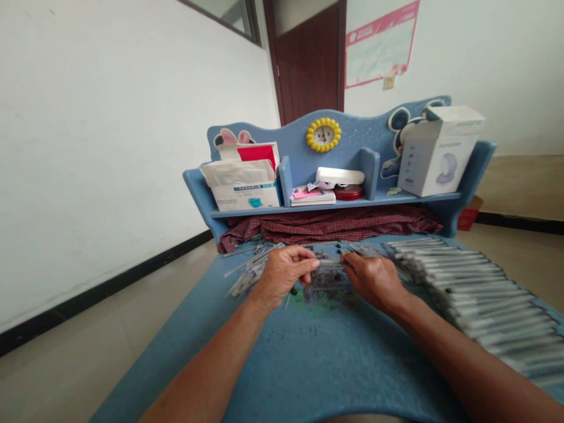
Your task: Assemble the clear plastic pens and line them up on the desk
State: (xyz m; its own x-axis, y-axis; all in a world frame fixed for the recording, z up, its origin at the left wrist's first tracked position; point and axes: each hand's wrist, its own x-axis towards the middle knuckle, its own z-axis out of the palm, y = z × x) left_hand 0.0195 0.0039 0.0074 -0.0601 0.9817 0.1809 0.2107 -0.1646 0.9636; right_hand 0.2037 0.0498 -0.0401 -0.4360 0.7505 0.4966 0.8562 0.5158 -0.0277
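Above the middle of the blue desk (308, 358), my left hand (284, 273) is closed in a pinch, thumb against fingertips. A thin translucent pen tube (329, 264) runs from this pinch toward my right hand (374, 279), whose fingers are curled shut at its other end. Blur hides the tube's details and most of the right fingertips. Beyond and left of my left hand lies a loose heap of thin clear tubes (249, 273). Small black pieces (338, 247) are scattered between and behind the hands.
Many pale pens with dark ends (493, 299) lie stacked along the right side. A red checked cloth (326, 226) is bunched under the shelf (379, 200). On the shelf stand a mask box (247, 194), a white case (339, 175) and a white carton (440, 155).
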